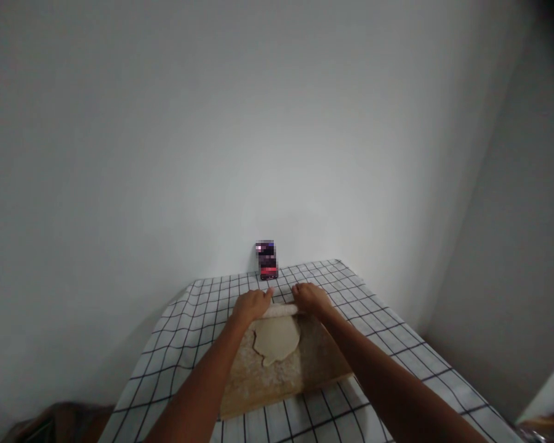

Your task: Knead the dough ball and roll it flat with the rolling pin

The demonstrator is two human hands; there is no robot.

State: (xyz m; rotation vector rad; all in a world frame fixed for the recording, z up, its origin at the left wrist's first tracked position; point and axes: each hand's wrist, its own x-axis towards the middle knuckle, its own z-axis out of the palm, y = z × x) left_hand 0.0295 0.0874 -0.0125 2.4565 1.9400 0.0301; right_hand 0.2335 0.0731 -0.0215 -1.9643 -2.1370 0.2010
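Observation:
A pale rolling pin (281, 311) lies across the far edge of a flattened sheet of dough (277, 339). My left hand (253, 304) is closed around the pin's left end, its thumb pointing up and inward. At the other end, my right hand (311, 297) grips the pin with curled fingers. The dough has an uneven outline, with a small tongue sticking out at its near side. Beneath it is a wooden board (323, 364) dusted with flour. Both hands cover the ends of the pin.
The board rests on a table with a white, black-checked cloth (175, 344). A phone-like dark object (268, 261), blurred, leans against the white wall (277, 154) at the back. Brown, indistinct things (60, 421) show at lower left, and another object (547, 424) at lower right.

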